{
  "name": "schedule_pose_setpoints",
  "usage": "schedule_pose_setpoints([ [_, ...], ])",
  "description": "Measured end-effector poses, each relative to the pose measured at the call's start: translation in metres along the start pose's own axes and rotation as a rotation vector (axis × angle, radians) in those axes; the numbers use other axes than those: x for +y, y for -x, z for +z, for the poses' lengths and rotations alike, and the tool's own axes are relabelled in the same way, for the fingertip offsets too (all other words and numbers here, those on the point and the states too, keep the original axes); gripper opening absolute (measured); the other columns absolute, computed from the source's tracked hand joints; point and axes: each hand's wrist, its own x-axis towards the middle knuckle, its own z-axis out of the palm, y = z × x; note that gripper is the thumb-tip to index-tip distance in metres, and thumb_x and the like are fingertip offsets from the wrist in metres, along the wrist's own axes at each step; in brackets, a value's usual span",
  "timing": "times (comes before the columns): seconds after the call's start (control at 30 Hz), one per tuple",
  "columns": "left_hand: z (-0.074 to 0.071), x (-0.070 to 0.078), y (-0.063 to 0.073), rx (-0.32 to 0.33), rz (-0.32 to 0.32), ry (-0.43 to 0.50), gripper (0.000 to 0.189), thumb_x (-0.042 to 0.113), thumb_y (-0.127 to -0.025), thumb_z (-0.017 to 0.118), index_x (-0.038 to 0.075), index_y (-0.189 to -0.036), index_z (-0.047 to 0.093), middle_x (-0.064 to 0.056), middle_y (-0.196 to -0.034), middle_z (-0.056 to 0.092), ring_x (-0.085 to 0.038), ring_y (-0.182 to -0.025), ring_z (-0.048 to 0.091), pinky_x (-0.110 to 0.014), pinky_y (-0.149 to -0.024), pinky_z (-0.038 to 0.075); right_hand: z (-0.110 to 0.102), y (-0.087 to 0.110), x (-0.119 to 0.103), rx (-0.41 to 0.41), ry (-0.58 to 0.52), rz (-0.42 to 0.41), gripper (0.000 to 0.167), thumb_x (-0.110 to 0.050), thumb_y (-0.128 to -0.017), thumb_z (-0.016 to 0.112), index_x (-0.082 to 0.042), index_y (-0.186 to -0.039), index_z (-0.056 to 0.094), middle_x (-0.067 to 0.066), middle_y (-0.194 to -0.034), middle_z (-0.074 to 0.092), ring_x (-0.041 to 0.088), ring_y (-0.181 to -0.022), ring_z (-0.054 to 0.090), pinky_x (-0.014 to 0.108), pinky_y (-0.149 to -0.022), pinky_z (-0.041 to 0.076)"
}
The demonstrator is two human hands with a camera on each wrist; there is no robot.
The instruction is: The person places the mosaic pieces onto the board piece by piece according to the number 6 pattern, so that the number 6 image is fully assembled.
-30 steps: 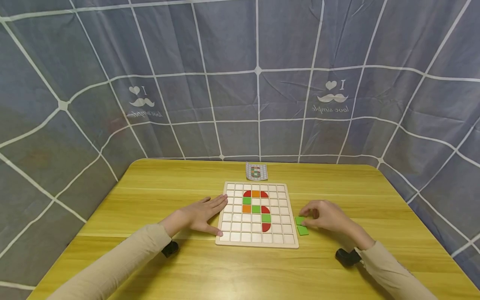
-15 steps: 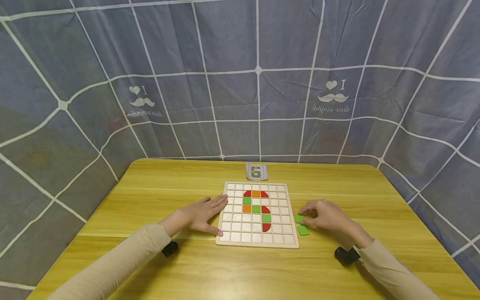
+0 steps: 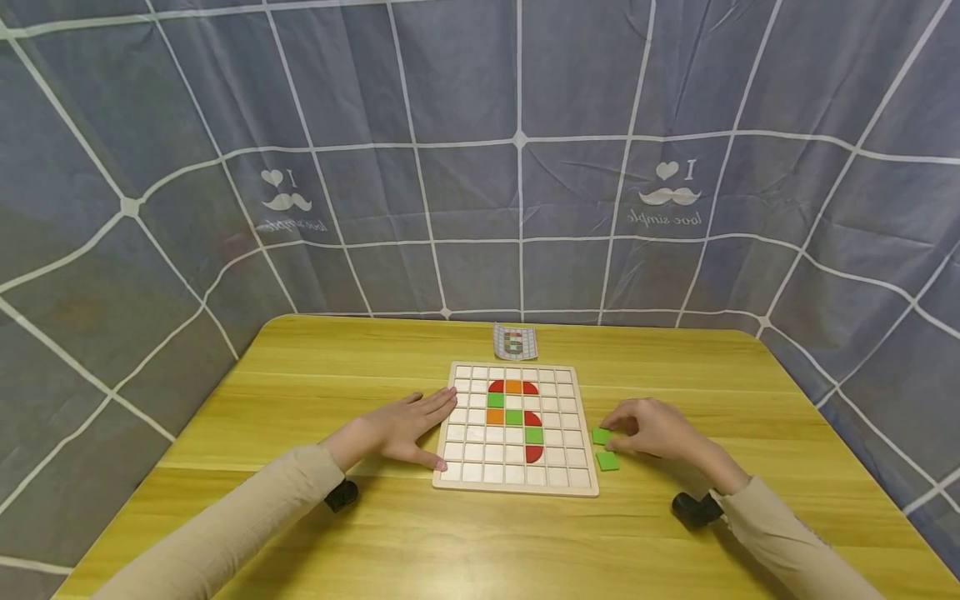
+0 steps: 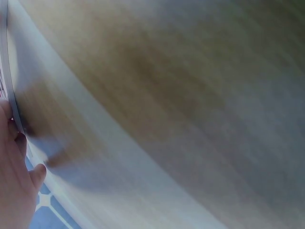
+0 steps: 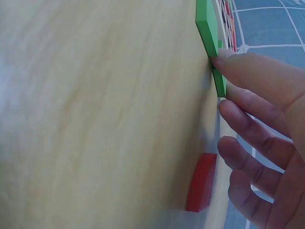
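Observation:
My left hand [image 3: 408,429] lies flat with fingers spread at the left edge of the wooden grid board [image 3: 468,481]; its fingers also show at that edge in the left wrist view. Set in the board are red rounded tiles [image 3: 533,454], orange squares [image 3: 495,417] and green squares [image 3: 513,417], forming a curved figure. Just right of the board, my right hand [image 3: 652,429] pinches a green square tile [image 5: 219,85] between thumb and index finger, low at the tabletop. A second green tile [image 3: 607,461] lies nearer me, apart from the first.
A small printed card [image 3: 515,342] showing a coloured pattern on a grid lies behind the board. One red piece [image 5: 200,183] rests on the table beneath the right hand, hidden from the head view. A grey curtain [image 3: 465,192] with white lines surrounds the wooden table [image 3: 510,542].
The pinched green tile has shifted slightly away from me, widening the gap to the other green tile. My left hand has stayed in place on the board's edge.

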Motion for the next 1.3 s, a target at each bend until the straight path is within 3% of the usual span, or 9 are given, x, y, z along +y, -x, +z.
schedule_pose_setpoints([
  [0.5, 0.0002, -0.0007, -0.0007, -0.001, -0.006, -0.025, 0.104, 0.073, -0.084, 0.049, 0.014, -0.156, 0.005, -0.004, -0.164, -0.002, -0.018, -0.151, 0.003, -0.045, -0.123, 0.012, -0.004, -0.0009, -0.0014, -0.028, -0.028, 0.02, 0.021, -0.032, -0.079, 0.078, -0.017, -0.095, 0.076, -0.011, -0.081, 0.067, -0.004, -0.055, 0.047, 0.018, -0.051, 0.04],
  [0.83, -0.0014, 0.0002, 0.0, -0.002, -0.004, -0.028, 0.104, 0.072, -0.084, 0.05, 0.012, -0.156, 0.006, -0.006, -0.164, -0.001, -0.019, -0.151, 0.004, -0.045, -0.122, 0.013, -0.0009, -0.0023, -0.001, 0.004, -0.011, 0.029, 0.022, -0.03, -0.078, 0.077, -0.017, -0.096, 0.075, -0.012, -0.081, 0.069, -0.004, -0.051, 0.045, 0.018, -0.048, 0.037],
  [1.13, -0.0011, 0.0006, -0.0005, -0.001, -0.005, -0.027, 0.104, 0.072, -0.084, 0.05, 0.012, -0.156, 0.006, -0.006, -0.164, -0.002, -0.019, -0.151, 0.004, -0.046, -0.122, 0.012, 0.0017, -0.0039, -0.0056, 0.046, 0.0, 0.097, 0.022, -0.028, -0.078, 0.076, -0.018, -0.098, 0.075, -0.013, -0.059, 0.054, 0.0, -0.046, 0.042, 0.019, -0.043, 0.032],
  [1.3, -0.0008, 0.0007, 0.0, 0.0, -0.001, -0.021, 0.103, 0.072, -0.084, 0.05, 0.012, -0.156, 0.006, -0.006, -0.164, -0.001, -0.019, -0.151, 0.004, -0.046, -0.122, 0.013, 0.0027, -0.005, -0.007, 0.068, 0.004, 0.097, 0.025, -0.028, -0.077, 0.076, -0.017, -0.099, 0.075, -0.013, -0.059, 0.054, 0.0, -0.048, 0.042, 0.019, -0.042, 0.031],
])
